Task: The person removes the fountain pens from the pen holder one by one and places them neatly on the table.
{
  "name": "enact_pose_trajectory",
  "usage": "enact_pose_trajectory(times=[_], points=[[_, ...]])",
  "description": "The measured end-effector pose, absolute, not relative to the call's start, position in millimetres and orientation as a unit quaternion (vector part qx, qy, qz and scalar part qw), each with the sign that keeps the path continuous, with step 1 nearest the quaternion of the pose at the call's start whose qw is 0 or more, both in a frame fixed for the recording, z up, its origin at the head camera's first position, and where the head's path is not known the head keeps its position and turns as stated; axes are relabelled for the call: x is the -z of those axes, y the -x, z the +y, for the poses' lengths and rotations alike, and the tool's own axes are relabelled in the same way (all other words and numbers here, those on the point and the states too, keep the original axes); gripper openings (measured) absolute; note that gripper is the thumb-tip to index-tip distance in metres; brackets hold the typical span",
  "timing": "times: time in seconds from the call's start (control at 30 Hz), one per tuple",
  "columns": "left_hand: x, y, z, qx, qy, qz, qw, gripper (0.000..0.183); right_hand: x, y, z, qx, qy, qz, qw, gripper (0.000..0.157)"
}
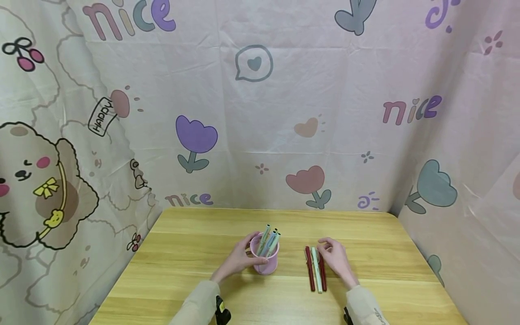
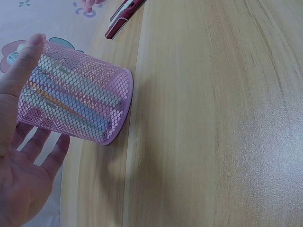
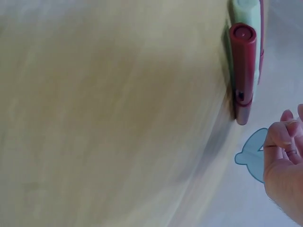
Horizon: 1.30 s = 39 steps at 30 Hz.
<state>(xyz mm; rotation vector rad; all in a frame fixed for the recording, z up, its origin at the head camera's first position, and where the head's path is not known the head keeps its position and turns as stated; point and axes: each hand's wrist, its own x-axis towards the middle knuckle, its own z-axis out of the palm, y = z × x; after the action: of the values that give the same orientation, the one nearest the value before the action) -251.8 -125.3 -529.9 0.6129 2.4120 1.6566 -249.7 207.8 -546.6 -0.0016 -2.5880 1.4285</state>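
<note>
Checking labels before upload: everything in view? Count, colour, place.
table: 1, light wood, lower centre of head view
red pens: 2, dark red, on table
green pen: 1, pale green, between red pens
cup: 1, pink, left of red pens
cup pens: about four, mostly pale green and blue, inside cup
cloth: count unclear, pale with prints, behind and beside table
wrist bands: 2, mostly black, one per wrist
sleeves: 2, beige, one per arm
left grip: 1, bare, around cup
right grip: 1, bare, at loose pens' far ends

head cam: forward-down, farther | wrist cams: close, sideways | shared: pens point(image 1: 317, 271)
</note>
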Motion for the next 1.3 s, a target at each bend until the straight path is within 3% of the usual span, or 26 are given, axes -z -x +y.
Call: enact_pose_trajectory(times=[0.5,1.3], points=[[529.7,250.8,-124.3,-0.544,-0.206,0.810,0.069,0.096,536.8,251.1,182.9,-0.521,-0.033,-0.850,0.077,0.020],[530.3,250.1,-125.8,-0.544,-0.208,0.809,0.076,0.097,527.3,253.5,135.1,-0.545,-0.118,-0.829,0.050,0.032]])
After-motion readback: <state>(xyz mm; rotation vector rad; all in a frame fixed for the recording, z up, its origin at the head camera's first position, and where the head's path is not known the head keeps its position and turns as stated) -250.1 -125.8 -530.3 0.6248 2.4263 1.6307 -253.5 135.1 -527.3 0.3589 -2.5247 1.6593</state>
